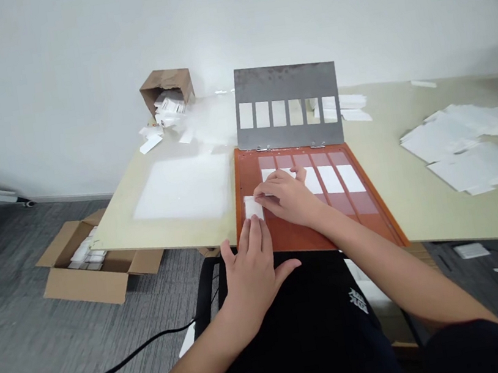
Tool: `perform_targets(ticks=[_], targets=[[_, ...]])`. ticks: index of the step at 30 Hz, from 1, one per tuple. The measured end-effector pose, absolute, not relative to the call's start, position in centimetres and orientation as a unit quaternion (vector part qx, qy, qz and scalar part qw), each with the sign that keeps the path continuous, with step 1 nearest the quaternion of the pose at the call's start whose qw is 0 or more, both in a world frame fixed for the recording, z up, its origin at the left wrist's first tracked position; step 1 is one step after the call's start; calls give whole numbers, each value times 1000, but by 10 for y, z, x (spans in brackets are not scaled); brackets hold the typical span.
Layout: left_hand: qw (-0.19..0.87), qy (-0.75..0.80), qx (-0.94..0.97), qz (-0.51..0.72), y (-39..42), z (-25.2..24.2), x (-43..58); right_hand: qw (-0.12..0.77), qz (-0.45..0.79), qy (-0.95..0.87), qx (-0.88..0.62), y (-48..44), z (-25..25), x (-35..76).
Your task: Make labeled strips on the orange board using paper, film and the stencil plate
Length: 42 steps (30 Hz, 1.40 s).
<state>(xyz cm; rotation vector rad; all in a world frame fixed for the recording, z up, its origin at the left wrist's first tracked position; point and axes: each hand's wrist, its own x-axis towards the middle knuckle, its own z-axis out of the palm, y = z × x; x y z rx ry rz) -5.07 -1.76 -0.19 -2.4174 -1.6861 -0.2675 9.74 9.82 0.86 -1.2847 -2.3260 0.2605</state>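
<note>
The left hand (pixel 251 266), flat and open, touches the 6 o'clock edge of the small white paper card (pixel 253 209) at 9 o'clock on the flat orange tray (pixel 293 239), while the right hand (pixel 290 198), fingers loosely bent, presses the card's 3 o'clock side.

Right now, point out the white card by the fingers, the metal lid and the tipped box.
white card (pixel 252 206), head view, bare middle part
metal lid (pixel 284 79), head view, plain top band
tipped box (pixel 165 81), head view, upper side
</note>
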Motion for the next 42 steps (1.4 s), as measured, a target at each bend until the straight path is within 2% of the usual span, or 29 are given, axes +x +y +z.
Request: perform_targets(ticks=[25,42], targets=[[71,-565,-815,-112,-15,-1,-54,182,-109,-915,-344,90,8,109],[72,-570,-814,-81,-17,3,-51,166,-104,-930,-310,93,8,112]])
